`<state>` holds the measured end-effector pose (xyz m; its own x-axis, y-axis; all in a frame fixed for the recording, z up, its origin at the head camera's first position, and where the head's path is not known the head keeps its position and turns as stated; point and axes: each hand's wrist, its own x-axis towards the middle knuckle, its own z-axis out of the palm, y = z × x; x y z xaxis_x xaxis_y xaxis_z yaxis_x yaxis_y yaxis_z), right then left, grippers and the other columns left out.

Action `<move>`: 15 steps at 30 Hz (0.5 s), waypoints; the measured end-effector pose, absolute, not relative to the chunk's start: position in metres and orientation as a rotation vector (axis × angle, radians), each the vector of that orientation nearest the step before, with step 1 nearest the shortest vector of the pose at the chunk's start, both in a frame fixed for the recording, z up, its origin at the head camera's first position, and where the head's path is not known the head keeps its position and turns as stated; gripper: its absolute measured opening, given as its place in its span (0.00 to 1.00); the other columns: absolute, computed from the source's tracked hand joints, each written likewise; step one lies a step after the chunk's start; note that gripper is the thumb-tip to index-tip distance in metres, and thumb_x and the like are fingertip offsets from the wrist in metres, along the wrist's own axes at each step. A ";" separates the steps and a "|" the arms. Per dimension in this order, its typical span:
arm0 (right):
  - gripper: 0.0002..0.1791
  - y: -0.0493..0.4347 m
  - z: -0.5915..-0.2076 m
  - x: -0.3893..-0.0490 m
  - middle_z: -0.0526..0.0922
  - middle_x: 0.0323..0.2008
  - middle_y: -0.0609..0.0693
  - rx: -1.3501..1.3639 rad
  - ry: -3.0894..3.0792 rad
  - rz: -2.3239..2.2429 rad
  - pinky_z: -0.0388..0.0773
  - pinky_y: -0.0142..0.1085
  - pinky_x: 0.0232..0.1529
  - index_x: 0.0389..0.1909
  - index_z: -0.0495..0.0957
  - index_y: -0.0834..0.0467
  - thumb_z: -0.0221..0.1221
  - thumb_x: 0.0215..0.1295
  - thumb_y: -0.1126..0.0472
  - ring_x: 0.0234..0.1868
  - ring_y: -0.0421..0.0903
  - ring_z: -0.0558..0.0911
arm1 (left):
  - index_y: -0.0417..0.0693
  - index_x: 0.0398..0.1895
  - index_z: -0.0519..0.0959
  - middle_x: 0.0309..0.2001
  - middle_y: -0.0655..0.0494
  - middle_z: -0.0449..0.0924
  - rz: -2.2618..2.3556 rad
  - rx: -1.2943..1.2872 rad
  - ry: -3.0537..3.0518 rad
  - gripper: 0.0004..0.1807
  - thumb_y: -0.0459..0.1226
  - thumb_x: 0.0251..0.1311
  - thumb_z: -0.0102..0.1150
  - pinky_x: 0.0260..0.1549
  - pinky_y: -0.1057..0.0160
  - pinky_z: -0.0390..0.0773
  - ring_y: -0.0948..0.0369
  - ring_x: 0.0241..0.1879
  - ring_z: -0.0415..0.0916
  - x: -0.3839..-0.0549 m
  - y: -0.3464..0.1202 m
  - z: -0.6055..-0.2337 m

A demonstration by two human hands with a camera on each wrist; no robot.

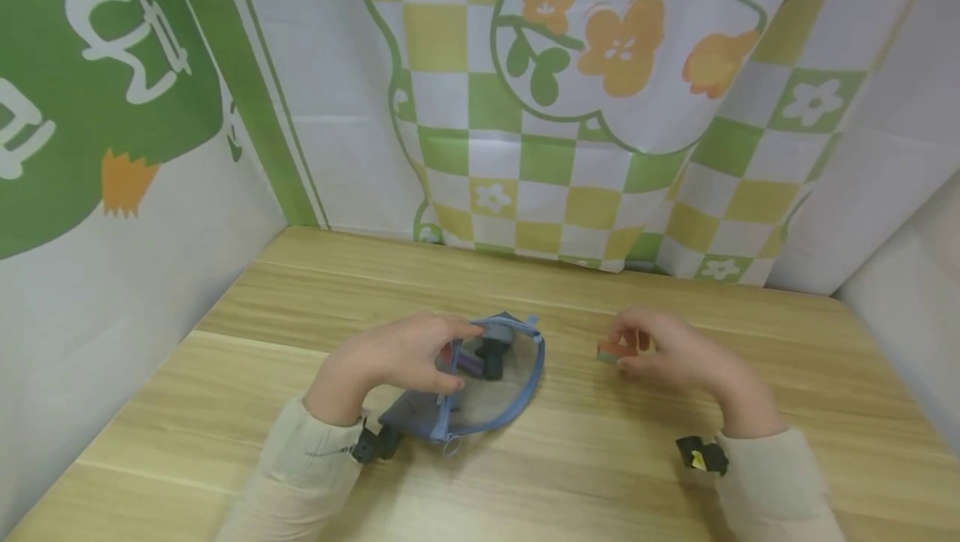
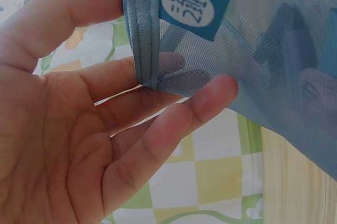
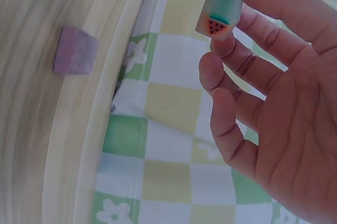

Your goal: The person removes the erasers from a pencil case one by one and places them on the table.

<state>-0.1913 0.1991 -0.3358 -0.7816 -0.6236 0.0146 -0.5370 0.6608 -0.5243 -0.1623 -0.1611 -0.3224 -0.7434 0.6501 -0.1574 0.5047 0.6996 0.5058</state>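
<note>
On the wooden table lies a blue mesh zip pouch (image 1: 517,409) with its mouth spread wide. My left hand (image 1: 412,354) holds its zipped edge; in the left wrist view some fingertips show through the mesh and a blue label (image 2: 195,3) sits by the zip. Inside the pouch are a grey-and-black object (image 1: 492,354) and a purple piece (image 1: 469,363). To the pouch's right, my right hand (image 1: 667,350) pinches a small green-and-orange block (image 3: 224,2) with a watermelon-slice print between thumb and fingers. Its far end is cut off in the right wrist view.
In the right wrist view a small pinkish-purple block (image 3: 75,51) rests on the wooden table (image 1: 300,292). A checked flowered cloth (image 1: 540,158) hangs behind the table. A green-and-white cloth (image 1: 112,192) hangs at the left.
</note>
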 end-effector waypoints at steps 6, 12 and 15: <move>0.10 0.208 -0.338 -0.193 0.75 0.31 0.44 -0.930 2.739 -0.773 0.69 0.33 0.36 0.40 0.80 0.52 0.68 0.58 0.61 0.35 0.42 0.71 | 0.37 0.71 0.66 0.61 0.46 0.74 0.640 0.897 2.583 0.37 0.39 0.58 0.63 0.32 0.65 0.72 0.65 0.30 0.69 -0.162 -0.161 -0.322; 0.10 0.218 -0.342 -0.196 0.75 0.31 0.44 -0.925 2.754 -0.794 0.70 0.33 0.36 0.39 0.81 0.51 0.70 0.58 0.59 0.35 0.42 0.71 | 0.37 0.71 0.67 0.60 0.46 0.74 0.645 0.902 2.581 0.37 0.39 0.58 0.64 0.31 0.65 0.72 0.65 0.30 0.68 -0.163 -0.161 -0.322; 0.09 0.221 -0.345 -0.197 0.75 0.32 0.44 -0.929 2.754 -0.789 0.70 0.34 0.37 0.40 0.81 0.51 0.69 0.59 0.61 0.36 0.42 0.71 | 0.37 0.71 0.67 0.60 0.46 0.75 0.642 0.911 2.582 0.37 0.39 0.58 0.63 0.32 0.65 0.72 0.66 0.29 0.68 -0.163 -0.161 -0.323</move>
